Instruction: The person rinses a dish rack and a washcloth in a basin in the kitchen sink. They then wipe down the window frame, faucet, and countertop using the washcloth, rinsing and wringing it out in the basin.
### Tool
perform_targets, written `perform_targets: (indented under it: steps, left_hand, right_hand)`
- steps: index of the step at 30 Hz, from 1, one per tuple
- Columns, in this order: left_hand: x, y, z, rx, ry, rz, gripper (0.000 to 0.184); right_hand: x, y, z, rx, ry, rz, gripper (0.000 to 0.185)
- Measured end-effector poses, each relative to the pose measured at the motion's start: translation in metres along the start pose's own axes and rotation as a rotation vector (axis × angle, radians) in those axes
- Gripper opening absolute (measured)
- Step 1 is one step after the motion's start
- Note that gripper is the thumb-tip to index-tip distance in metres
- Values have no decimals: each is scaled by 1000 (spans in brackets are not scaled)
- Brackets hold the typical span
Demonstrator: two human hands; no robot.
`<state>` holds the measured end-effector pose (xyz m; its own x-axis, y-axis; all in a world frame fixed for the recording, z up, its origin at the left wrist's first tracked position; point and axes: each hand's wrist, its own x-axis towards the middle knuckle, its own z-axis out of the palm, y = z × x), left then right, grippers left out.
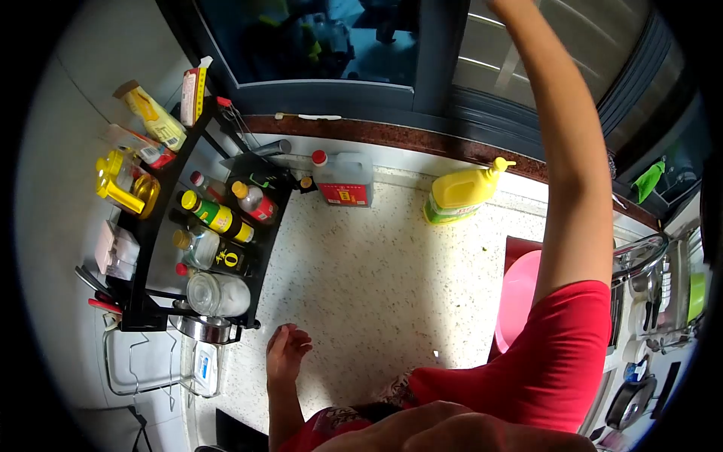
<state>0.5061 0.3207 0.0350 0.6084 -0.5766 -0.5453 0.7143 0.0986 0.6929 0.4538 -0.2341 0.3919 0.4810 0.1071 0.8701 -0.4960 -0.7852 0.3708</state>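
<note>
Left hand (286, 354) at lower left of centre, over desk (354, 279), fingers loosely open, seemingly gripping nothing, near glass jar (218, 294) on black rack (147, 318), which likely keeps condiments reachable. Right arm (568, 173) extends past top edge, hand out of frame, grip can't be told; red-capped jug (343, 178) and yellow pump bottle (461, 190), upper centre, probably set back out of the way.
</note>
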Motion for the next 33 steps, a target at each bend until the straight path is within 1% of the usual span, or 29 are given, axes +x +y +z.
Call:
perform_targets:
  steps: [2,3,4,6,8,9,11,12,14,16,17,18,20,21,23,25,26,27,28,29,30,32,33]
  left_hand:
    - [3,-3,-4,22,17,-27,20]
    - [5,-4,-5,45,27,-41,20]
    - [6,-1,-6,45,25,-44,20]
    - [4,3,-4,57,16,0,21]
    - [-4,9,1,67,43,20,21]
    - [-9,12,3,63,25,35,21]
    - [-16,11,-2,54,11,45,20]
    - [-19,9,-2,66,12,52,20]
    - [-21,6,2,58,32,15,21]
    - [-18,3,6,87,10,4,21]
    - [-17,3,12,84,-7,7,21]
    - [-16,2,18,77,-22,11,22]
    - [-18,1,24,95,-59,13,22]
    - [-19,0,25,95,-59,5,22]
    - [-22,-1,30,130,-41,8,21]
    - [-20,-6,25,138,-32,0,21]
    - [-17,-6,25,144,-24,-7,21]
    - [-15,-6,29,153,-28,-4,21]
    - [-14,-6,36,145,-27,-1,20]
    - [-14,-8,42,135,-22,3,20]
    - [-14,-9,49,138,-18,8,20]
    - [-16,-10,65,137,-99,11,20]
    - [-20,-10,71,196,-105,16,20]
  right_hand:
    - [-68,0,42,136,-225,36,36]
    - [-104,-9,54,20,-203,-72,34]
    - [-136,-30,50,-96,-175,-181,32]
    - [-192,-66,60,18,-225,-229,27]
    - [-230,-95,68,182,-539,-132,30]
    - [-234,-106,71,196,-542,-134,30]
    - [-237,-123,79,217,-531,100,27]
    - [-236,-130,82,219,-524,111,27]
    - [-232,-140,89,354,-474,-56,24]
    - [-243,-151,109,334,-414,-74,23]
    - [-239,-151,107,340,-523,-78,21]
    - [-239,-145,101,331,-526,-61,21]
    - [-236,-139,85,357,-765,-19,23]
    - [-235,-140,80,356,-762,-12,23]
    - [-229,-141,71,635,-717,382,26]
    - [-230,-145,70,514,-699,225,32]
    - [-224,-160,65,551,-675,279,33]
    - [-238,-175,105,509,-849,93,35]
    - [-229,-190,107,381,-1020,-151,28]
    - [-278,-216,160,453,-580,-82,29]
    - [-274,-219,162,458,-573,-80,29]
    - [-259,-227,152,288,-493,60,34]
    - [-250,-217,148,458,-652,178,37]
